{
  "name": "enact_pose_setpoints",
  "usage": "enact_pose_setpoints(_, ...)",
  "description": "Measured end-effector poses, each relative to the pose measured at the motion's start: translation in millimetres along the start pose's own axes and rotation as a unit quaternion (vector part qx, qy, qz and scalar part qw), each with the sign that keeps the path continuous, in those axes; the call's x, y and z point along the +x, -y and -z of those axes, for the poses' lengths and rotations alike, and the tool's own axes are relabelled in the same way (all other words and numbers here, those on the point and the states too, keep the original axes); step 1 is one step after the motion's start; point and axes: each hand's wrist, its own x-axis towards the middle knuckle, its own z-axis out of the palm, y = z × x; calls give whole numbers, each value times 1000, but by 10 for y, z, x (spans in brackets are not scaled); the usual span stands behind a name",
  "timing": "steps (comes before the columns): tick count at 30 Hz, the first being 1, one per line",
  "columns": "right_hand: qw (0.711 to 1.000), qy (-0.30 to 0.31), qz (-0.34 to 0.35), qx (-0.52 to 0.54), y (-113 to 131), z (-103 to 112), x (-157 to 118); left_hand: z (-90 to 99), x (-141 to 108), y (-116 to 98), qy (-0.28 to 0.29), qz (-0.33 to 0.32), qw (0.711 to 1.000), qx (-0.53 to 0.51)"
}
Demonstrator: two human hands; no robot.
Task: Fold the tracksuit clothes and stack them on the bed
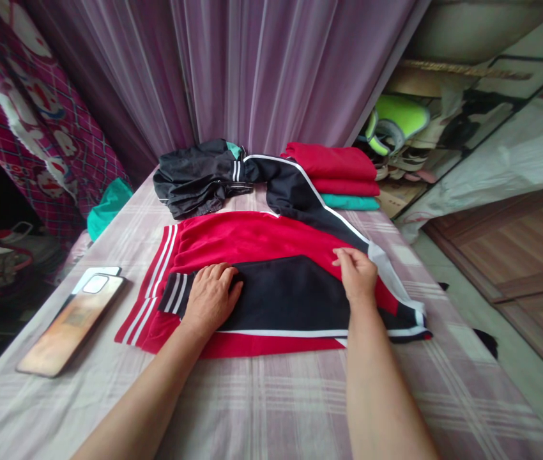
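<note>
A red and black jacket [252, 239] with white piping lies flat on the checked cloth, its striped hem toward the left. One black sleeve [290, 294] is laid across the red body; the other black sleeve [295, 191] stretches away toward the back. My left hand [213, 295] rests on the folded sleeve beside its striped cuff, fingers lying flat. Over the jacket's right part is my right hand [358, 271], its fingers curled with thumb and forefinger together; whether any fabric is between them is too small to tell.
Dark crumpled clothing [195, 179] lies at the back left of the table [271, 409]. Folded red clothes [331, 169] sit on a green one [352, 202] at the back right. A phone [70, 322] lies at the left. Behind hangs a purple curtain [262, 70]; a shelf stands right.
</note>
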Motion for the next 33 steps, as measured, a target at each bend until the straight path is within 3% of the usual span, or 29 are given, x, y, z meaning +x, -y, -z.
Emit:
enact_pose_setpoints(5,977,114,157,-83,278,-249,-215,-4,2,7,0,-4,1000,10)
enact_pose_setpoints(7,971,144,166,-90,270,-308,-252,-6,1,10,0,-5,1000,10)
enact_pose_setpoints(9,982,142,102,-64,195,-306,-237,-8,2,13,1,-5,1000,10)
enact_pose_setpoints(12,995,89,-31,33,51,-219,-150,-14,3,17,4,-5,1000,6)
enact_pose_setpoints(16,976,-2,-136,169,-43,-67,-17,-17,4,23,5,-4,1000,-1)
enact_pose_setpoints(18,954,-11,-168,248,-53,22,41,-17,3,24,3,-4,1000,-2)
enact_pose_setpoints(20,918,19,-198,342,-62,131,97,-17,2,23,0,-4,1000,-5)
enact_pose_setpoints(23,842,71,-243,476,-97,314,171,-16,1,21,-5,-4,1000,-11)
enact_pose_setpoints(27,754,88,-254,599,-152,480,211,-11,1,17,-1,2,1000,-14)
enact_pose_setpoints(30,720,80,-255,640,-175,526,201,-2,-3,13,1,4,1000,-18)
enact_pose_setpoints(33,714,68,-245,652,-191,550,198,7,-6,8,3,7,1000,-30)
